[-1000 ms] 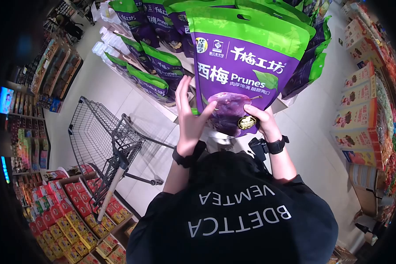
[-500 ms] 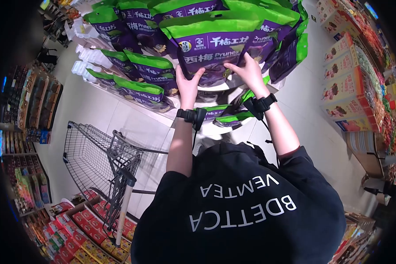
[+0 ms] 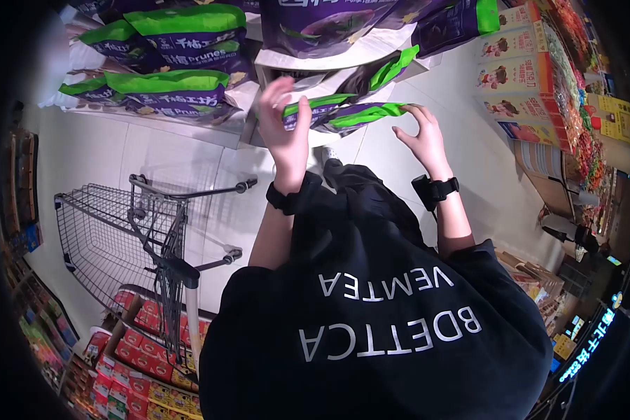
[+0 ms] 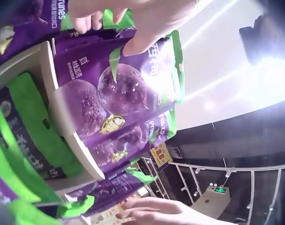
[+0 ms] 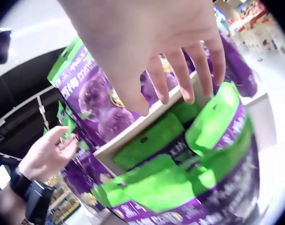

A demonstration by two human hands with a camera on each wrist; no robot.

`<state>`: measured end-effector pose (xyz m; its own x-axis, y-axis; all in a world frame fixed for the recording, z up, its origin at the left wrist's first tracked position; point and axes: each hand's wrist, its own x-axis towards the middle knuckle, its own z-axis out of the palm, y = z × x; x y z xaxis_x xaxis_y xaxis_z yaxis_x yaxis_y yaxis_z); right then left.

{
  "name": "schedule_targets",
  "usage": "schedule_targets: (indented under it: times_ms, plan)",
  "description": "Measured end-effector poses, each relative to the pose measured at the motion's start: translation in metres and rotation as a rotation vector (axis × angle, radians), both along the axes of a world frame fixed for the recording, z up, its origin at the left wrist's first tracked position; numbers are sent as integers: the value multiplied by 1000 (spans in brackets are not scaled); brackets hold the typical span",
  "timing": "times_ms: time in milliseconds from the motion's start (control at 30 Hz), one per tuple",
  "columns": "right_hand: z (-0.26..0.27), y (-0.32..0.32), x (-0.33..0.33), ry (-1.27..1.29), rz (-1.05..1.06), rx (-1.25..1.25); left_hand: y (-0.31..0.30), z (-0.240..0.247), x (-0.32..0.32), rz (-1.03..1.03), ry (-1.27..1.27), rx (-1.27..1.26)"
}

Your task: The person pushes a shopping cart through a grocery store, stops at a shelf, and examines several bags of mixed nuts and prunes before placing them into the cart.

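Both hands hold nothing, above a lower shelf of prune bags. My left hand (image 3: 285, 129), blurred, has its thumb and fingers apart at the left end of a purple bag with a green top (image 3: 367, 115). My right hand (image 3: 425, 140) is at that bag's right end, fingertips right by the green edge. In the right wrist view the fingers (image 5: 182, 77) hang spread over the shelf front, above green bag tops (image 5: 152, 143). A large prune bag (image 3: 322, 31) stands on the shelf above, cut off by the frame top.
More prune bags (image 3: 171, 91) fill the shelves at left. A wire shopping cart (image 3: 112, 231) stands on the floor at left, beside stacked red boxes (image 3: 129, 371). Cartons and wrapped sweets (image 3: 518, 84) line the right side.
The prune bag both hands held a second ago was moved onto the upper shelf among the others. Both hands have let go and come down to the lower shelf; the view has tilted down.
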<state>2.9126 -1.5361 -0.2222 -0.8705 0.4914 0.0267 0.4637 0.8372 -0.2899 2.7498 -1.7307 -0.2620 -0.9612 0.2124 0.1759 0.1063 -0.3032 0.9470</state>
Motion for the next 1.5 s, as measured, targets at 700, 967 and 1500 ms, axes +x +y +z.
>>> schedule_targets:
  times_ms: [700, 967, 1500]
  plan:
    - [-63, 98, 44, 229, 40, -984, 57, -103, 132, -74, -216, -358]
    - [-33, 94, 73, 77, 374, -1616, 43, 19, 153, 106, -397, -229]
    - [24, 67, 70, 87, 47, -1532, 26, 63, 217, -308, -712, -405]
